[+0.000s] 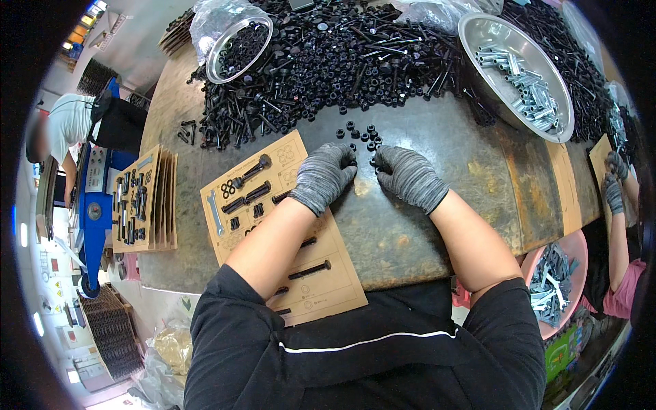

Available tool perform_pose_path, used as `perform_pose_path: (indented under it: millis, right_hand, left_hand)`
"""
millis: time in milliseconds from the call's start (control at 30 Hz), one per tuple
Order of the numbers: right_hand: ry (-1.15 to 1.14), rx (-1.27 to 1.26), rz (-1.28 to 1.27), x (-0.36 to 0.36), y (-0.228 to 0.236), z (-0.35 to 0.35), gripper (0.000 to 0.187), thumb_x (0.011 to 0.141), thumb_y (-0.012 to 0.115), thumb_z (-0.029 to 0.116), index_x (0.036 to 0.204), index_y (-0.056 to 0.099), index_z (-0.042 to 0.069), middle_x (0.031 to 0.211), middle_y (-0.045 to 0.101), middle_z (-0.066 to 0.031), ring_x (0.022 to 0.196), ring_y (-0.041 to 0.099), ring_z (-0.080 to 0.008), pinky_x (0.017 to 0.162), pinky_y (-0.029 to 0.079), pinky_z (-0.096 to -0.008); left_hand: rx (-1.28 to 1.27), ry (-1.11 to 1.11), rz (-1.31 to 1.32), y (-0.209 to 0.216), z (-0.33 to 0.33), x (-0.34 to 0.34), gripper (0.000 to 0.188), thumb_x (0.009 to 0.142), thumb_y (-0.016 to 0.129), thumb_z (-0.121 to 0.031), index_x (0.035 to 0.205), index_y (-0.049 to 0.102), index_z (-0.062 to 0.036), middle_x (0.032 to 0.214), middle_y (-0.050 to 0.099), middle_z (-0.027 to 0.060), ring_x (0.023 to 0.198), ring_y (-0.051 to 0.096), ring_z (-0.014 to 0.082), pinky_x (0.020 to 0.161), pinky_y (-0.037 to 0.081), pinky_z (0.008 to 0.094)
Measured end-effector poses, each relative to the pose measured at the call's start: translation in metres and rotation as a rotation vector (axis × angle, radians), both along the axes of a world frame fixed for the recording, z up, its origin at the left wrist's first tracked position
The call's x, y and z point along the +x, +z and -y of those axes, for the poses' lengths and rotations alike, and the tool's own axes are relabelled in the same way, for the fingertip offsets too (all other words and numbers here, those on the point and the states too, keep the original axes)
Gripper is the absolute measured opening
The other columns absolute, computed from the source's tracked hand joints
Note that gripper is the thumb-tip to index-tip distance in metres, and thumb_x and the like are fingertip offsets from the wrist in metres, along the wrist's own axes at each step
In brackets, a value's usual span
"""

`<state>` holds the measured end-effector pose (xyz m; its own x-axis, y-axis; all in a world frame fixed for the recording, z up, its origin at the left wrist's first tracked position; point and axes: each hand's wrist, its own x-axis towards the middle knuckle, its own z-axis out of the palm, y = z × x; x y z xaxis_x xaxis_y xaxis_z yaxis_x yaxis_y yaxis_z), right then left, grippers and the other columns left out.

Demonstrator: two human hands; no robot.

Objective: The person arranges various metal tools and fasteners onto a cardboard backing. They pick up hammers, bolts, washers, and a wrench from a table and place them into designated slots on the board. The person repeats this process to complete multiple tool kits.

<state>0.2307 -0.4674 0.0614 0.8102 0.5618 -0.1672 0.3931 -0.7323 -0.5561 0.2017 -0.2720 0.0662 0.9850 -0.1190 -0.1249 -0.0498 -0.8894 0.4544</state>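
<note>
My left hand (pixel 324 176), in a grey knit glove, rests at the right edge of a brown printed card (pixel 335 287) with its fingers curled. Something dark shows at its fingertips, too hidden to name. Facing it, my right hand (pixel 411 178), gloved alike, has its fingers drawn together on a black nut (pixel 373 162) at the tabletop. Just beyond both hands lies a small group of loose black nuts (pixel 364 137). The card carries black bolts (pixel 251 172), rings, nuts and a grey wrench (pixel 214 212); my left forearm covers part of it.
A heap of black nuts and bolts (pixel 342 68) spans the table's far side. Metal bowls hold black parts (pixel 240 51) and silver sleeves (pixel 523 89). Filled cards (pixel 143 205) stand at left. A pink basin (pixel 577 273) of wrenches sits at right, near another person's gloved hands (pixel 614 181).
</note>
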Motion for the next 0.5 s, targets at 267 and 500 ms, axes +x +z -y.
perform_pose_path:
  millis: [267,500]
  right_hand:
    - [-0.015,-0.005,0.034,0.0,-0.002,-0.009,0.04,0.079,0.069,0.014,0.116,0.059,0.005,0.1,0.066,-0.0168,0.09,0.065,-0.0322,0.081,0.053,-0.0404]
    - [-0.025,-0.05,-0.046,0.0,-0.003,-0.011,0.03,0.08,0.066,0.019,0.105,0.06,0.003,0.103,0.064,-0.0199,0.096,0.062,-0.0364,0.086,0.051,-0.043]
  left_hand:
    - [-0.107,0.051,-0.097,0.007,0.002,0.002,0.033,0.075,0.076,-0.02,0.102,0.066,-0.0039,0.1,0.068,0.0137,0.093,0.065,0.027,0.084,0.052,0.0355]
    - [-0.013,-0.033,-0.096,-0.01,-0.008,0.026,0.046,0.073,0.077,-0.023,0.111,0.063,-0.0019,0.098,0.069,0.0147,0.091,0.066,0.0281,0.084,0.052,0.0362]
